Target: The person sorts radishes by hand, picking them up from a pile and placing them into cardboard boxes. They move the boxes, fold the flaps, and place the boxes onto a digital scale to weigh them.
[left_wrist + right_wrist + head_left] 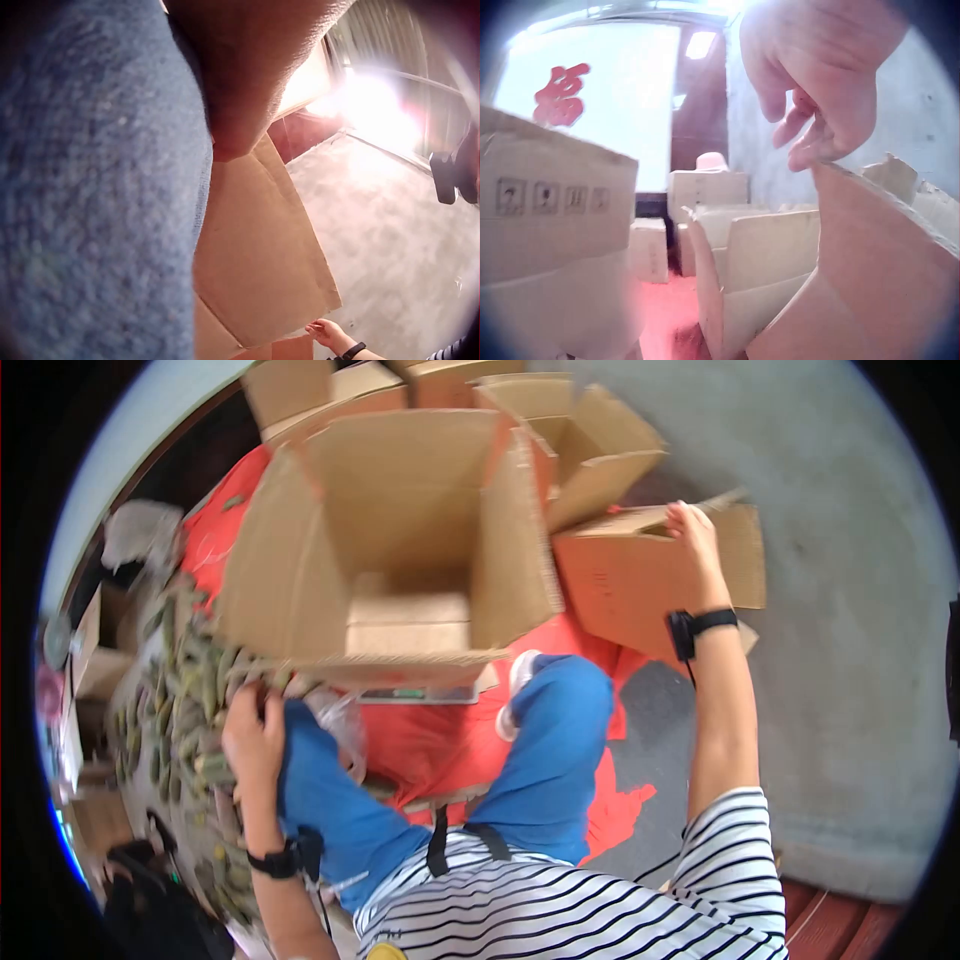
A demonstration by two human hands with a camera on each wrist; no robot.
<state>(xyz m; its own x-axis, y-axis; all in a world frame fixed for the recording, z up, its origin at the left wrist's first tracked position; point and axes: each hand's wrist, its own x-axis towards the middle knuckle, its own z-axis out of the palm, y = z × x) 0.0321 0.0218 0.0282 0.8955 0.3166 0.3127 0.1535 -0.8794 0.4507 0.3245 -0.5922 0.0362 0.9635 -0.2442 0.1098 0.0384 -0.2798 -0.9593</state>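
My left hand (253,738) rests by the left knee of the blue jeans (335,780), fingers loosely bent and holding nothing, just below the near left corner of a large open cardboard box (400,490). The left wrist view shows part of this hand dark against the denim, its fingers hidden. Out to the right, my right hand (697,545) pinches the upper edge of another open cardboard box (630,585). In the right wrist view its curled fingers (802,154) meet the corner of that box's raised flap (877,225).
Many greenish-brown, elongated vegetables (190,700) lie heaped on the left. More open boxes (590,445) stand behind. Red sheeting (425,745) covers the floor between the legs, with a clear plastic bag (345,730) and a flat device with a display (415,696) there.
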